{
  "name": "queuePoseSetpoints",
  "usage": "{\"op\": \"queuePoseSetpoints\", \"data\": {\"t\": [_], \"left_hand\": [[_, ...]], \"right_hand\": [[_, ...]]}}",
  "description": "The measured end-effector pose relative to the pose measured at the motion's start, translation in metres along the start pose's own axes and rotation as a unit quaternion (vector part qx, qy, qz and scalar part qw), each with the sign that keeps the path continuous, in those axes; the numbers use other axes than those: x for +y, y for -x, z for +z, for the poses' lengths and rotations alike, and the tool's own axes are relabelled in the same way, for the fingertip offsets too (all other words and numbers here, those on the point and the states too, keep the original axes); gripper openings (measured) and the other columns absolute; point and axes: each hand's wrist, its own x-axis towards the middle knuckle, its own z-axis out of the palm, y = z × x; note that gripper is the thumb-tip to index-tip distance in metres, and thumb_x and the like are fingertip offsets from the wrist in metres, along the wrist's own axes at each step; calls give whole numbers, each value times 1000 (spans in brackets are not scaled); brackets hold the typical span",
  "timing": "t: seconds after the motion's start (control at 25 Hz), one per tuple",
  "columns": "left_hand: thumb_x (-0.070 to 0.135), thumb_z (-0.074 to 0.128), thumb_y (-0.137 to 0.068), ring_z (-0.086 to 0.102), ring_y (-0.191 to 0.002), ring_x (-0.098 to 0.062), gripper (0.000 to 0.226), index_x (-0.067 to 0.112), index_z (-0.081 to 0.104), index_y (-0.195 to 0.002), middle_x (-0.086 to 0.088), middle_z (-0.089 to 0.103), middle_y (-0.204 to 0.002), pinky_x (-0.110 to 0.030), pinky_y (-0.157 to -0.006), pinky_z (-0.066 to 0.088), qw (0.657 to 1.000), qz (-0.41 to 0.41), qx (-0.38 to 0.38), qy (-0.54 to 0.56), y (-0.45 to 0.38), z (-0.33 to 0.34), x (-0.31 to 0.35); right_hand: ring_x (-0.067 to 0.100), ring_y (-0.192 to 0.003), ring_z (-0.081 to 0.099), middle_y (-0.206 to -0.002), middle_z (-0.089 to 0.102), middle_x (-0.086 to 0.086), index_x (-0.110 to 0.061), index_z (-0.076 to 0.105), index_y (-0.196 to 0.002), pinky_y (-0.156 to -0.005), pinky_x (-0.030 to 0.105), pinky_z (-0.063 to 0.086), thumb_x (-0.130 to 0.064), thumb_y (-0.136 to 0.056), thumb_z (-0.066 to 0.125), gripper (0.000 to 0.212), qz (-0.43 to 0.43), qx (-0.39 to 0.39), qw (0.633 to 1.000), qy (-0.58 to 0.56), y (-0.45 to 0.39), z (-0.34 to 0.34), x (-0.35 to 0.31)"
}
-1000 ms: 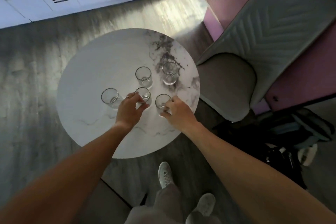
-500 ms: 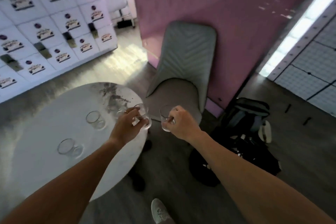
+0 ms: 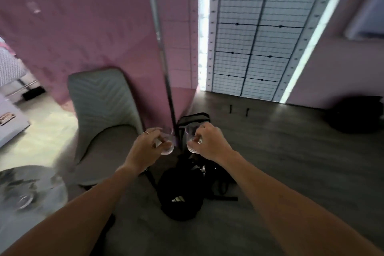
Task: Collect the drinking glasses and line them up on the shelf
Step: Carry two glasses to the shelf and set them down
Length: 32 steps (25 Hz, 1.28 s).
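Two glasses are off the table and in your hands, one apiece, carried in the air over the floor. Your left hand (image 3: 145, 147) curls around the left glass (image 3: 166, 141), fingers wrapped over its side and its base showing just below them; your right hand (image 3: 209, 143) pinches the right glass (image 3: 192, 140) near its base, the rim standing above your thumb. The two glasses sit close together between your hands without touching. Below both grips lies a black bag (image 3: 180, 195) on the floor; left of your left grip stands a grey chair (image 3: 104, 106). Far down and left of that grip, the round table (image 3: 52, 189) still carries at least one blurred glass (image 3: 25, 201). No shelf can be identified with certainty, so placement has not begun: judged as an early carry, with further glasses left to fetch.
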Motion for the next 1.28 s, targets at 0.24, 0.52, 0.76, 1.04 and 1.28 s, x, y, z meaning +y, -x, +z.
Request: {"op": "queuePoseSetpoints", "data": {"t": [0.24, 0.52, 0.76, 1.04, 1.28], "left_hand": [[25, 82, -77, 61, -110, -19, 20, 11, 68, -81, -2, 68, -115, -36, -94, 47, 991, 97, -85, 45, -57, 98, 114], [33, 81, -77, 61, -103, -14, 23, 24, 60, -76, 6, 64, -116, -31, -87, 47, 954, 195, -201, 102, -125, 210, 218], [43, 78, -77, 55, -111, -1, 22, 35, 57, -72, 14, 61, -115, -21, -84, 37, 911, 283, -270, 131, -191, 305, 309], [43, 78, -77, 58, -112, -7, 23, 31, 59, -72, 7, 62, -127, -28, -84, 39, 866, 351, -327, 145, -256, 379, 396], [38, 80, -76, 56, -119, -8, 21, 25, 63, -75, 4, 65, -124, -29, -94, 41, 849, 371, -341, 160, -294, 432, 450]], "right_hand": [[22, -85, 61, -98, 53, 0, -16, 67, -77, -74, 26, 43, -38, -79, 76, 25, 106, 103, 989, 10, 63, -99, 109], [19, -81, 59, -97, 58, 3, -16, 66, -73, -72, 25, 43, -36, -76, 79, 24, 222, 190, 956, 25, 118, -181, 206], [20, -85, 61, -100, 59, 4, -12, 68, -77, -73, 25, 42, -36, -79, 76, 25, 318, 243, 915, 46, 133, -245, 277], [21, -88, 61, -103, 60, 4, -11, 71, -82, -80, 31, 51, -40, -80, 75, 29, 389, 287, 873, 60, 129, -303, 335], [19, -88, 62, -104, 60, 2, -17, 66, -75, -79, 30, 51, -40, -79, 75, 25, 408, 307, 858, 60, 126, -343, 389]]}}
